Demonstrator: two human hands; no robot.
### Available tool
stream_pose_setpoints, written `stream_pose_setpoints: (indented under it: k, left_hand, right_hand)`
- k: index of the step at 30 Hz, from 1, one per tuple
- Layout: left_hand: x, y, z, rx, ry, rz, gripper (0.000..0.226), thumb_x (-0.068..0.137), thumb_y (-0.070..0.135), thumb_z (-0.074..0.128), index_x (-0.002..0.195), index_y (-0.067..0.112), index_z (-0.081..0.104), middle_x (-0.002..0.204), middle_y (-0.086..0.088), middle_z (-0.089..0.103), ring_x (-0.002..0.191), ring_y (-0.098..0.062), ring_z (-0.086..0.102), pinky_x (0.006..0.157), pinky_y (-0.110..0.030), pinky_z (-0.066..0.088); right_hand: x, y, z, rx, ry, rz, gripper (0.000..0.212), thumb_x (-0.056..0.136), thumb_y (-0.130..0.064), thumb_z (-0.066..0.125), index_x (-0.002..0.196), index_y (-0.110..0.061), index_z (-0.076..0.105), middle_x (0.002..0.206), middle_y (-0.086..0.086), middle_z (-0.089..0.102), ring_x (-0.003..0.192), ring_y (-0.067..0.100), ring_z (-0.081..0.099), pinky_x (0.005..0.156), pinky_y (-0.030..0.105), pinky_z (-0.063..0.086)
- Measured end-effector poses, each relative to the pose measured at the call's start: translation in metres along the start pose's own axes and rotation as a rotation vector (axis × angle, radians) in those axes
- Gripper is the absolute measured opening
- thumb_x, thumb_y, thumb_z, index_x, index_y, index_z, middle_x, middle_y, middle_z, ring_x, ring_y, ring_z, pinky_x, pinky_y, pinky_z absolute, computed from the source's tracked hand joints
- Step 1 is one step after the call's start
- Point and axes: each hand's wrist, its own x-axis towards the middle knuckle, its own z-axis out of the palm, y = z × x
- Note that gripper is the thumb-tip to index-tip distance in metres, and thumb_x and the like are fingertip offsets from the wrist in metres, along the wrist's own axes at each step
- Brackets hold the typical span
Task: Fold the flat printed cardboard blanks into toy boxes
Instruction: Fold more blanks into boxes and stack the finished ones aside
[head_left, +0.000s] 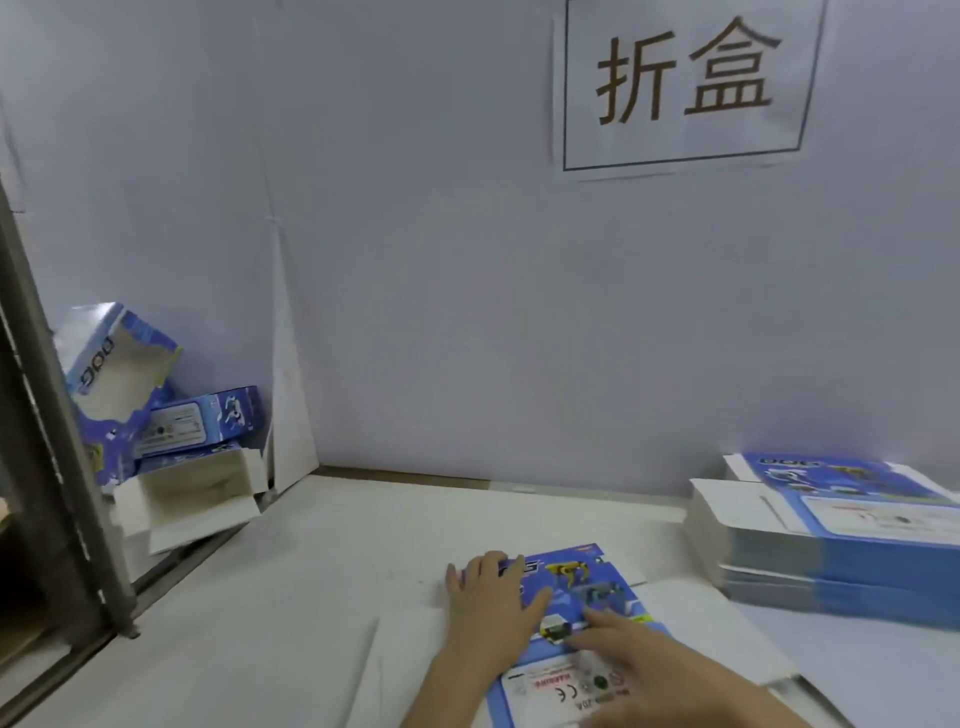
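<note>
A flat blue printed cardboard blank (582, 587) lies on the white table (311, 597) near the front edge. My left hand (491, 597) lies flat on its left side with straight fingers. My right hand (639, 660) presses flat on its lower right part, fingers spread. A tall stack of more flat blanks (841, 540) sits at the right against the wall. Several folded blue boxes (171, 431) are piled at the back left corner, some with open flaps showing white insides.
A white partition wall stands behind the table with a paper sign (685, 83) on it. A grey metal post (57, 457) runs along the left edge of the table.
</note>
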Motion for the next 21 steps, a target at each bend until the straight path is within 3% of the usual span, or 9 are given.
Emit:
stream_pose_setpoints:
  k: [2, 4, 7, 11, 13, 15, 17, 19, 21]
  left_hand:
    - [-0.002, 0.002, -0.001, 0.004, 0.004, -0.013, 0.060, 0.096, 0.061, 0.030, 0.147, 0.030, 0.031, 0.149, 0.005, 0.030, 0.140, -0.017, 0.023, 0.117, -0.050, 0.002]
    - [0.001, 0.001, -0.009, 0.026, -0.006, -0.016, 0.060, 0.095, 0.061, 0.033, 0.146, 0.030, 0.032, 0.146, 0.004, 0.032, 0.138, -0.018, 0.026, 0.117, -0.048, 0.004]
    - [0.005, -0.001, -0.022, 0.070, -0.010, 0.034, 0.055, 0.096, 0.055, 0.041, 0.142, 0.026, 0.036, 0.140, 0.000, 0.039, 0.129, -0.021, 0.037, 0.112, -0.037, 0.023]
    - [0.001, -0.002, -0.039, -0.066, -0.091, 0.020, 0.058, 0.085, 0.053, 0.061, 0.131, 0.022, 0.045, 0.127, -0.001, 0.044, 0.117, -0.018, 0.043, 0.091, -0.025, 0.038]
    - [-0.005, -0.009, -0.052, -0.304, -0.214, -0.023, 0.045, 0.078, 0.049, 0.072, 0.110, 0.019, 0.061, 0.104, 0.004, 0.058, 0.096, -0.011, 0.058, 0.073, -0.016, 0.042]
    - [-0.010, -0.019, -0.067, -0.510, -0.289, 0.006, 0.025, 0.083, 0.040, 0.071, 0.075, 0.018, 0.064, 0.066, 0.012, 0.062, 0.062, -0.005, 0.060, 0.055, -0.015, 0.039]
    - [-0.016, -0.027, -0.088, -0.644, -0.209, 0.029, 0.031, 0.091, 0.032, 0.064, 0.070, 0.011, 0.061, 0.061, 0.002, 0.061, 0.057, -0.009, 0.055, 0.056, -0.020, 0.038]
    - [-0.021, -0.034, -0.108, -0.866, -0.083, 0.034, 0.026, 0.093, 0.026, 0.060, 0.084, 0.003, 0.065, 0.074, -0.010, 0.071, 0.061, -0.015, 0.064, 0.057, -0.020, 0.046]
    - [-0.027, -0.039, -0.126, -1.125, 0.038, 0.025, 0.019, 0.092, 0.025, 0.059, 0.091, 0.009, 0.068, 0.078, -0.013, 0.074, 0.058, -0.020, 0.070, 0.048, -0.021, 0.050]
  right_hand:
    - [0.000, -0.006, -0.007, -0.015, -0.052, 0.083, 0.067, 0.091, -0.032, 0.064, 0.149, -0.028, 0.030, 0.161, -0.001, 0.013, 0.148, 0.018, 0.012, 0.118, 0.026, 0.009]
    - [0.001, -0.009, -0.009, -0.004, -0.001, 0.058, 0.059, 0.092, -0.030, 0.062, 0.146, -0.028, 0.037, 0.160, -0.003, 0.017, 0.147, 0.016, 0.015, 0.117, 0.024, 0.011]
    - [0.000, -0.017, -0.016, 0.062, 0.009, 0.181, 0.045, 0.094, -0.032, 0.059, 0.137, -0.035, 0.049, 0.157, -0.015, 0.021, 0.145, 0.006, 0.018, 0.115, 0.019, 0.012]
    - [-0.003, -0.028, -0.020, 0.057, 0.077, 0.216, 0.040, 0.096, -0.027, 0.053, 0.136, -0.029, 0.051, 0.148, -0.015, 0.039, 0.134, 0.001, 0.034, 0.085, -0.005, 0.016]
    - [-0.005, -0.029, -0.022, 0.036, 0.108, 0.240, 0.038, 0.092, -0.028, 0.055, 0.130, -0.034, 0.057, 0.138, -0.016, 0.048, 0.117, -0.002, 0.047, 0.079, -0.010, 0.023]
    - [-0.008, -0.027, -0.027, 0.071, 0.157, 0.260, 0.034, 0.084, -0.039, 0.063, 0.118, -0.044, 0.062, 0.122, -0.021, 0.057, 0.095, -0.009, 0.051, 0.074, -0.003, 0.034]
    - [-0.013, -0.021, -0.035, 0.132, 0.212, 0.249, 0.031, 0.084, -0.040, 0.066, 0.115, -0.043, 0.064, 0.118, -0.020, 0.059, 0.092, -0.006, 0.056, 0.077, 0.003, 0.040]
    - [-0.017, -0.018, -0.044, 0.187, 0.347, 0.222, 0.031, 0.088, -0.037, 0.065, 0.118, -0.045, 0.057, 0.127, -0.021, 0.053, 0.107, -0.003, 0.054, 0.089, 0.007, 0.038]
    - [-0.021, -0.015, -0.051, 0.169, 0.544, 0.211, 0.042, 0.091, -0.036, 0.061, 0.128, -0.046, 0.043, 0.138, -0.023, 0.039, 0.126, -0.003, 0.040, 0.104, 0.015, 0.031]
